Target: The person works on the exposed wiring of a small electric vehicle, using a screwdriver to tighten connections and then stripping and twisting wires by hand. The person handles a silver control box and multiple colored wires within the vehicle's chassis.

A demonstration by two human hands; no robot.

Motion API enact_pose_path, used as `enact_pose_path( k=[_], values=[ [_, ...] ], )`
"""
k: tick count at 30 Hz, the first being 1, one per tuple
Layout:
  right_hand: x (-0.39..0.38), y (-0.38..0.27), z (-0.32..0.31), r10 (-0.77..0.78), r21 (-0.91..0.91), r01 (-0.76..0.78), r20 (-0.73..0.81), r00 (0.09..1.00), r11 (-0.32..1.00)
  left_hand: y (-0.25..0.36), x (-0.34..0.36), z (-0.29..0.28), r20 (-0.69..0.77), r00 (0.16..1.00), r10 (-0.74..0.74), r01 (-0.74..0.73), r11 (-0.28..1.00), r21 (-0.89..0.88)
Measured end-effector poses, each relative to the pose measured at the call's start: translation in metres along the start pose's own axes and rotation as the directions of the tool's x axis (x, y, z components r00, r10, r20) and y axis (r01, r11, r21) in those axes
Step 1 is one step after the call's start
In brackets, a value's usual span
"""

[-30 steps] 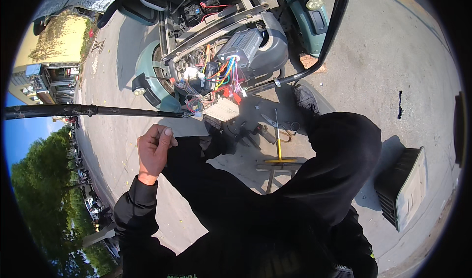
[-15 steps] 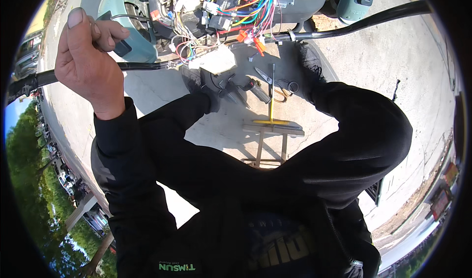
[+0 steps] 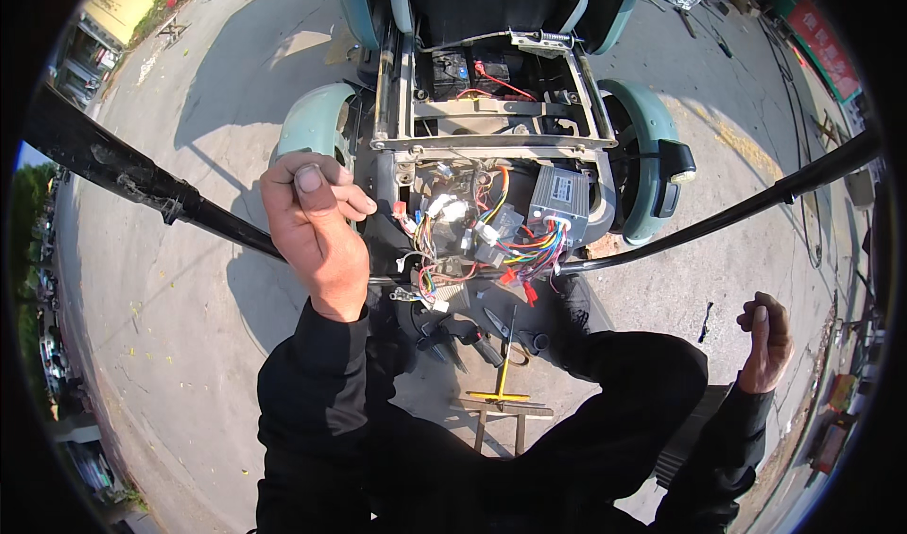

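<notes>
So the green-fendered vehicle (image 3: 496,147) has its frame opened up, and a red sign (image 3: 822,48) with pale lettering shows top right. Left hand (image 3: 321,237) is raised left of the wires (image 3: 543,247), fingers curled in, thumb up; right hand (image 3: 767,345) is out over the pavement (image 3: 652,293), fingers bent together. Can't tell if either's pinching anything. Those wires spill mid-frame, some into a finned silver box (image 3: 551,202), its white label (image 3: 562,187) too tiny to read.
</notes>
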State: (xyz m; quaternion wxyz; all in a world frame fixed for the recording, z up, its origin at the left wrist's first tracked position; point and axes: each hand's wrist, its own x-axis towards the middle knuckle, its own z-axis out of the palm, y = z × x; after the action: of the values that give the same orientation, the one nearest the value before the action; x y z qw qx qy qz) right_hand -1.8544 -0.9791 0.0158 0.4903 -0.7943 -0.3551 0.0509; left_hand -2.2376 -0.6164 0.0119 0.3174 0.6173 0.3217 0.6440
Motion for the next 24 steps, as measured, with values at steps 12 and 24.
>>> enact_pose_path(
  k=[12,24],
  values=[
    [0.110,-0.077,0.237,-0.032,-0.073,0.060,0.344,0.938,0.996,-0.025,0.001,0.044,0.132,0.969,-0.208,0.206,0.978,0.023],
    [0.125,-0.005,0.291,-0.114,-0.295,0.318,0.546,0.830,0.901,-0.047,-0.024,0.104,0.562,0.762,-0.322,0.189,0.941,0.282]
  ],
)
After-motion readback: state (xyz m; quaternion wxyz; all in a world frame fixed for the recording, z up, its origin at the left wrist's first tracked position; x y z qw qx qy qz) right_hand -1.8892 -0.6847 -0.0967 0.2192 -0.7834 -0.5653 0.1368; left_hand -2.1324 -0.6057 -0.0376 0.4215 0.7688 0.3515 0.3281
